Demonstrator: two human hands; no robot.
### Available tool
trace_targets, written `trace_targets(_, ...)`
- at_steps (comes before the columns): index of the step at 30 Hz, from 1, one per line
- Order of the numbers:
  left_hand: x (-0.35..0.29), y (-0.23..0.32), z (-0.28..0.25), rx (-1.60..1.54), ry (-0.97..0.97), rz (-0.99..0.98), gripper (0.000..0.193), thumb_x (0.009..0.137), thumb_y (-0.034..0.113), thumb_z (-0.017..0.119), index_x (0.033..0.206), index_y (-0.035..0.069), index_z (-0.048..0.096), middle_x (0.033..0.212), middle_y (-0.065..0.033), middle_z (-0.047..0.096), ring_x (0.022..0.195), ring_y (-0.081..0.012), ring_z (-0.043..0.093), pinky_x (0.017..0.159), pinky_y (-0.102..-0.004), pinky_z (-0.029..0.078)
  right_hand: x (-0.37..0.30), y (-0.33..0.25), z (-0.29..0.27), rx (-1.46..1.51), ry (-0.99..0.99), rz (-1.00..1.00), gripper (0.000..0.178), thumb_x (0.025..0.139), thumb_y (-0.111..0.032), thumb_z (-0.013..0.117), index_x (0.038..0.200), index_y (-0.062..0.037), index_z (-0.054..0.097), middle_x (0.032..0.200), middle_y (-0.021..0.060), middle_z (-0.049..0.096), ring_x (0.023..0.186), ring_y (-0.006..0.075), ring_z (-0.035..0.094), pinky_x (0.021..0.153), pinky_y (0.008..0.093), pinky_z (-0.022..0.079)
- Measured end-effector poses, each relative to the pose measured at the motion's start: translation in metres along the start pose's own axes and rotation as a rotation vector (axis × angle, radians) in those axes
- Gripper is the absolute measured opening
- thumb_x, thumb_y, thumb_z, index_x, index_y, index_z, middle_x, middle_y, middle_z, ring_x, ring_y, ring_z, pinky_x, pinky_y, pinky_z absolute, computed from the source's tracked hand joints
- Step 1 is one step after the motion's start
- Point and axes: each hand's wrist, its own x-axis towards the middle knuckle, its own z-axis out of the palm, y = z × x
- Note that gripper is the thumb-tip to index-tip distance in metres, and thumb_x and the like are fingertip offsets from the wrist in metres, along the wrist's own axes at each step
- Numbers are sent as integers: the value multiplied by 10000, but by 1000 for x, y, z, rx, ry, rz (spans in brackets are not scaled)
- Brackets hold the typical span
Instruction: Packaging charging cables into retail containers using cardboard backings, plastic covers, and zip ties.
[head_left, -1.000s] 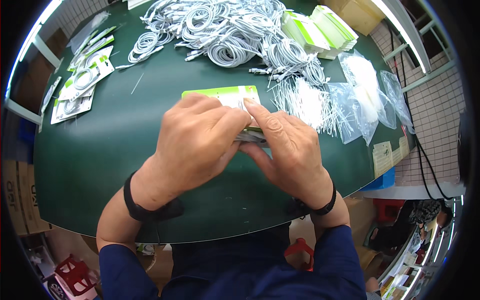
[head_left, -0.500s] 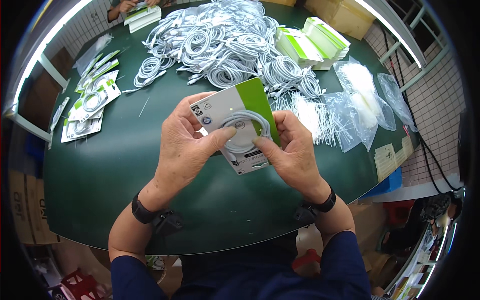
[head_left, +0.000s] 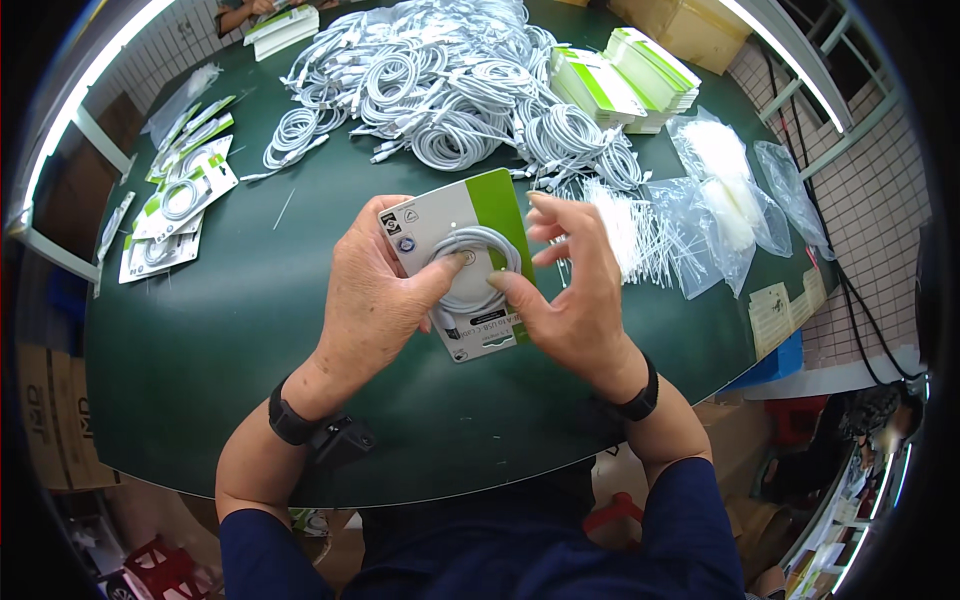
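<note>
A white and green backing card [head_left: 498, 205] is tilted in front of me, with a grey coiled cable [head_left: 514, 262] lying against its face. My left hand [head_left: 365, 290] grips the card by its left side, thumb pressed over the coil and fingers behind. At the coil's right side, the thumb of my right hand [head_left: 590, 310] touches the cable. Its other fingers are spread apart, off the card's right edge. Beyond the card spreads a large heap of coiled grey cables [head_left: 440, 85]. Thin white ties [head_left: 625, 235] lie loose beyond my right hand.
Stacked green and white cards [head_left: 600, 85] stand at the far right, near clear plastic bags [head_left: 735, 215]. Cards with coiled cables [head_left: 180, 205] overlap on the green table's [head_left: 230, 350] left. At the far left, another person's hand [head_left: 235, 15] is beside a card stack [head_left: 280, 35].
My right hand's fingers have come away from the card's right edge and spread out. The card has shifted slightly down and to the left, still in my left hand.
</note>
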Motion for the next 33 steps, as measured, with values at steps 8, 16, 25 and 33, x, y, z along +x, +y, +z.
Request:
trace_targets(8, 3, -3, -6, -136, -10, -16, 465, 904, 42, 749, 1261, -71, 473, 977, -145, 713, 654, -118, 689, 452, -227, 533, -4, -20, 10, -617, 134, -452, 532, 816, -93, 804, 1328, -63, 662, 1382, 209, 559, 1235, 392, 507, 1017, 476, 432)
trace_targets(16, 2, -4, -4, -197, 4, -24, 514, 892, 22, 746, 1307, -72, 458, 1032, -137, 692, 620, -97, 656, 471, -212, 541, -1, -17, 12, -655, 94, -379, 431, 856, -85, 751, 1285, -85, 713, 1459, 219, 506, 1290, 387, 471, 1060, 496, 391)
trace_targets(25, 3, -2, -3, -213, -16, -12, 439, 906, 18, 728, 1247, -79, 469, 1026, -165, 704, 705, -149, 713, 526, -244, 595, 0, -17, 12, -610, 77, -363, 413, 871, -84, 742, 1283, -94, 718, 1462, 209, 501, 1289, 380, 468, 1070, 496, 384)
trace_targets(33, -1, 0, -1, -148, -31, 11, 385, 917, 0, 709, 1216, -71, 478, 1025, -148, 694, 743, -143, 718, 536, -247, 606, 0, -16, 15, -501, 49, -314, 409, 868, -70, 747, 1276, -86, 717, 1477, 206, 491, 1290, 383, 462, 1078, 494, 384)
